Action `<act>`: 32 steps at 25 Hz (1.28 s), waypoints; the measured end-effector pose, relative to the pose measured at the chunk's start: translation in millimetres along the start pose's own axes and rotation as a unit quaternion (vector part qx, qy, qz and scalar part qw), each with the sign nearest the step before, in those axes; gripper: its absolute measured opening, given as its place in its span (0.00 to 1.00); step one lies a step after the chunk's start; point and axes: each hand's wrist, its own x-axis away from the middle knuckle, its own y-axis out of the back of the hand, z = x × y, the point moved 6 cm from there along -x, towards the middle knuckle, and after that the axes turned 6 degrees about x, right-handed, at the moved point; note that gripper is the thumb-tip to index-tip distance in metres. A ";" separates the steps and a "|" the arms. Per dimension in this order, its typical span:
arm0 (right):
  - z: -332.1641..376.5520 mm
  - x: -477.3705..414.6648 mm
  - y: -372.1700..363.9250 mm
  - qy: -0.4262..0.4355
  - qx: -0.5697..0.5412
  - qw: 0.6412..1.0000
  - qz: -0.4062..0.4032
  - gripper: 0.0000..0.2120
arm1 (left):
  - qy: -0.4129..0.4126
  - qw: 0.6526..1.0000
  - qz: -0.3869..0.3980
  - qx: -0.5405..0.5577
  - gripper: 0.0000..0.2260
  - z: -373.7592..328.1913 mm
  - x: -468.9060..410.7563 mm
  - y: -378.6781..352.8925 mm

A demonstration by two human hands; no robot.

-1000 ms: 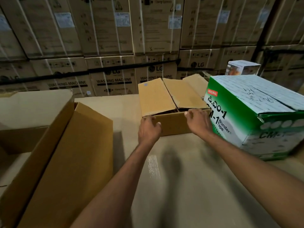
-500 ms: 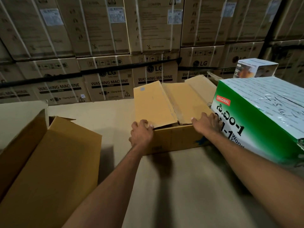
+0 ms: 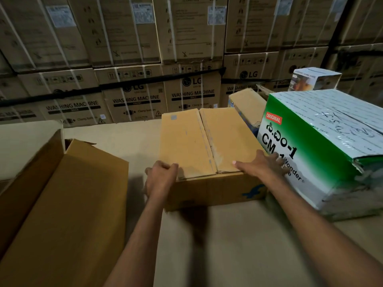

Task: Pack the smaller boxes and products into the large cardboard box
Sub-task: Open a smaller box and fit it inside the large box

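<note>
Box [image 3: 207, 141] — between left hand [image 3: 160, 177]; right hand [image 3: 261, 164]

Between your left hand [image 3: 160, 179] and your right hand [image 3: 261, 165] a closed brown cardboard box [image 3: 207, 141], large open brown cardboard box [image 3: 68, 204] left of your left hand, green-and-white printed carton [image 3: 323, 146] just right of your right hand, stacked tan washing-machine cartons [image 3: 134, 59] beyond both.
</note>
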 end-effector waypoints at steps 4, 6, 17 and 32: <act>-56.4 54.6 -8.1 -0.034 0.040 0.999 -0.004 0.53 | 0.011 0.998 -0.053 0.045 0.31 60.0 48.6 43.6; -69.7 76.4 -14.7 -0.021 -0.042 0.999 0.015 0.54 | 0.044 0.997 0.016 0.059 0.41 75.9 66.6 42.3; -117.4 227.8 63.9 0.007 -0.242 0.951 -0.193 0.47 | -0.126 0.977 0.000 0.170 0.30 22.1 188.3 134.0; -96.4 440.8 211.3 0.129 -0.412 0.826 -0.364 0.40 | -0.319 0.895 -0.118 0.287 0.37 -33.8 326.6 366.4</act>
